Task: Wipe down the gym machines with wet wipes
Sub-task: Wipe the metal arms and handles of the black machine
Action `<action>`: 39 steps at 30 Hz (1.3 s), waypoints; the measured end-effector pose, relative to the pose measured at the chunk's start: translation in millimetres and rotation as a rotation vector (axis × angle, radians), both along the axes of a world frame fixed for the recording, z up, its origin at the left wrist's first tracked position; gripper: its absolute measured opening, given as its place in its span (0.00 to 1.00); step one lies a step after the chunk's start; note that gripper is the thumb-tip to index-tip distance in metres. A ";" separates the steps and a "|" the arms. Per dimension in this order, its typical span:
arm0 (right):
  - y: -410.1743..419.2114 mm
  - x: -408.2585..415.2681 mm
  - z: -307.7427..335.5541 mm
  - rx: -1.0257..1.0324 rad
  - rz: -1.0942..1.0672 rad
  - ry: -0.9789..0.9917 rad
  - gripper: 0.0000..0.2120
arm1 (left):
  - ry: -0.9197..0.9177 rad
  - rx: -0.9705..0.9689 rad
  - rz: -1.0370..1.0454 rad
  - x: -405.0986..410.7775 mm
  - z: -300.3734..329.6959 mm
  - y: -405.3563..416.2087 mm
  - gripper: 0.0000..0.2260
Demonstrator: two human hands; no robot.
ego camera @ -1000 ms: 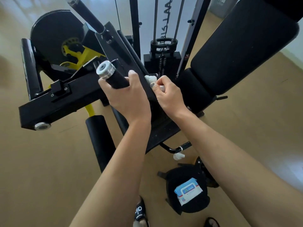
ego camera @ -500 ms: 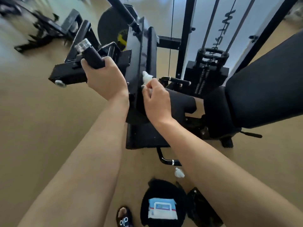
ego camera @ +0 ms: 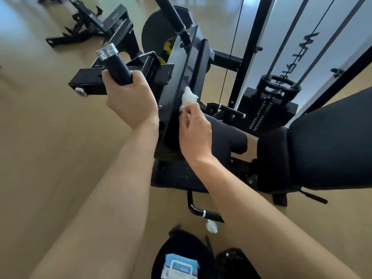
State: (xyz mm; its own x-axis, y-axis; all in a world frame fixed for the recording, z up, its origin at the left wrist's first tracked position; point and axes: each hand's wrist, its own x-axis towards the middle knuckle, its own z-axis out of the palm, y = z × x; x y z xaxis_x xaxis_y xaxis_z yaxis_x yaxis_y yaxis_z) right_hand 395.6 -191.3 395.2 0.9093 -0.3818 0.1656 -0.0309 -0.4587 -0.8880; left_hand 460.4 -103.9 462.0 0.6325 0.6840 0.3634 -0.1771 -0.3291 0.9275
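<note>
Wipe on frame plate, mid-scrub

Wipe [ego camera: 188, 97] bunched white, pinched in right hand [ego camera: 194, 129] fingertips, pressed against black frame plate [ego camera: 179, 81] of machine, on plate's right-facing side, just left of narrow pad [ego camera: 198, 65]. Right fingers curled round wad, thumb side facing camera; exact finger spread hidden behind wad. Left hand [ego camera: 130, 97] wrapped fully round black handle [ego camera: 116, 67] with chrome end cap, fingers closed tight, probably steadying the arm so plate stays put under pressure.

Step in hand, by judgement: wiping the steel plate on the moving arm; seat [ego camera: 227, 135] and backrest [ego camera: 330, 141] to the right, weight stack [ego camera: 277, 91] behind, untouched at this moment. Cannot tell how much of machine already done.

Next move likely calls for: dragging wad along plate toward its upper end near bar [ego camera: 171, 13], keeping pressure flat, not snagging on bolts or plate edge. Then handle itself needs doing, which means shifting left grip off it. Wad looks small and crumpled; fresh one may be needed soon.

Also on floor: used-looking white wad [ego camera: 211, 226] below low bar [ego camera: 201, 212], wipes pack [ego camera: 180, 267] on dark bag [ego camera: 181, 244] near bottom edge. Second machine [ego camera: 90, 23] far left in background, blurred
</note>
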 end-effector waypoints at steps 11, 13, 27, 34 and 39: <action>-47.1 -4.4 -6.2 -0.020 0.337 -0.126 0.10 | 0.153 0.153 0.388 5.4 0.6 -17.7 0.06; -50.8 -11.2 -9.2 -0.020 0.391 -0.172 0.09 | 0.169 0.183 0.424 7.0 -1.1 -16.3 0.06; -44.0 -12.8 -23.4 -0.131 0.561 -0.018 0.27 | 0.098 0.209 0.428 8.5 -8.0 -13.5 0.11; -58.1 56.6 -12.9 -0.119 0.483 0.099 0.29 | 0.141 0.241 0.449 8.9 -7.5 -14.9 0.12; -80.2 85.0 -17.0 -0.038 0.509 0.059 0.26 | 0.249 0.257 0.586 11.8 0.4 -24.6 0.13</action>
